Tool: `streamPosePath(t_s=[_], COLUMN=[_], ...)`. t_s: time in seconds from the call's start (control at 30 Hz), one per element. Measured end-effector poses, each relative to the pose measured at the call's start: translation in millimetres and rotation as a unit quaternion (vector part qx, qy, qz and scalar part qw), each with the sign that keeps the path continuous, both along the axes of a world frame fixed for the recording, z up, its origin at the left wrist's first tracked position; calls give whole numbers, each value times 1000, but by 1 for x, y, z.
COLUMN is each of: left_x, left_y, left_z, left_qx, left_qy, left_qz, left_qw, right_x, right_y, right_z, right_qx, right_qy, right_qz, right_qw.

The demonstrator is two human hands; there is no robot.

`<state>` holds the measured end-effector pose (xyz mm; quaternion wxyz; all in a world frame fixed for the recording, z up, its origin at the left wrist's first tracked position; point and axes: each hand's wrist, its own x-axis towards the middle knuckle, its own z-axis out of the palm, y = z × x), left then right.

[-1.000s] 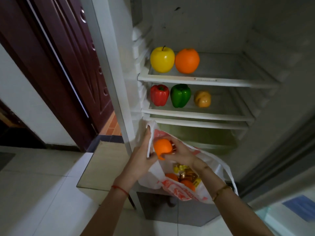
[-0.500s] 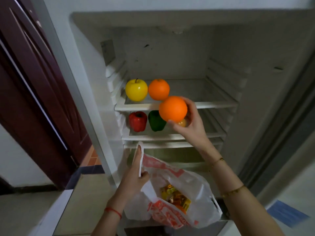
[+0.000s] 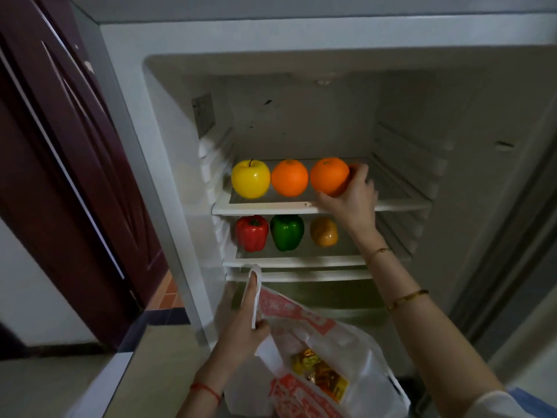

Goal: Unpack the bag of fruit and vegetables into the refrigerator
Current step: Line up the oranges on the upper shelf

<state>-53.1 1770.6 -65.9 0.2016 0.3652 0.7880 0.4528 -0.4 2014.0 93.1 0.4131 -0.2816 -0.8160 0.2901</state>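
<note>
The open refrigerator (image 3: 301, 37) has a matte white interior with ribbed side walls and flat shelves edged in white plastic trim. A dark maroon panelled door (image 3: 60, 146) stands to its left.

On the upper shelf (image 3: 401, 203), three round items sit in a row: a glossy yellow apple (image 3: 250, 178) with a short dark stem at the left, a smooth orange (image 3: 289, 178) just beside it, and a second orange (image 3: 329, 176) at the right, close against the first. The right hand (image 3: 351, 196) grips the second orange, with fingers curled around its right side and the thumb beneath it. Whether the fruit rests on the shelf cannot be determined.

On the lower shelf (image 3: 301, 260) stand a shiny, lobed red bell pepper (image 3: 252, 233), a green bell pepper (image 3: 286, 231), and a dull yellow-brown rounded item (image 3: 324, 231) whose type is unclear.

The left hand (image 3: 245, 330) pinches the handle loop of a thin, crinkled white plastic bag (image 3: 346, 342) with red print, holding it open below the shelves. Yellow foil-like wrapped items (image 3: 319, 375) are visible inside.
</note>
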Motion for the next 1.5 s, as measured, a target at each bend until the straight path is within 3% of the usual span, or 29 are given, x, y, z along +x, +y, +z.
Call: streamPosePath(t_s=[0.27, 0.33, 0.43, 0.53, 0.63, 0.73, 0.87, 0.97, 1.17, 1.23, 1.33, 1.5], left_x=[-1, 0, 4, 4, 8, 15, 23, 29, 38, 37, 37, 39], left_y=[-1, -1, -1, -1, -4, -9, -17, -27, -37, -38, -38, -35], left_z=[-7, -7, -6, -6, -7, -6, -5, -4, -1, -4, -4, 0], left_qx=[27, 24, 29, 41, 43, 47, 46, 26, 24, 12, 8, 18], left_qy=[-5, -6, -11, 3, 30, 34, 18, 10, 12, 8, -1, -6], left_qz=[15, 22, 15, 18, 15, 7, -30, -42, -61, -59, -63, -64], left_qw=[1000, 999, 999, 999, 998, 998, 998, 999, 998, 998, 998, 998], right_x=[-3, 1, 16, 40, 58, 66, 74, 83, 97, 98, 99, 96], right_y=[0, -2, -15, -37, -54, -61, -68, -69, -84, -88, -91, -83], right_z=[0, -2, -12, -41, -94, -165, -227, -262, -298, -306, -303, -308], right_qx=[-21, -22, 70, 106, 76, -5, -43, -20, 45, 8, 29, -152], right_qy=[-39, 12, 138, 178, 5, -237, -413, -504, -534, -552, -547, -525], right_qz=[-21, -26, -58, 54, 192, 274, 274, 278, 263, 248, 240, 225], right_qw=[999, 999, 986, 977, 978, 932, 867, 818, 802, 796, 801, 806])
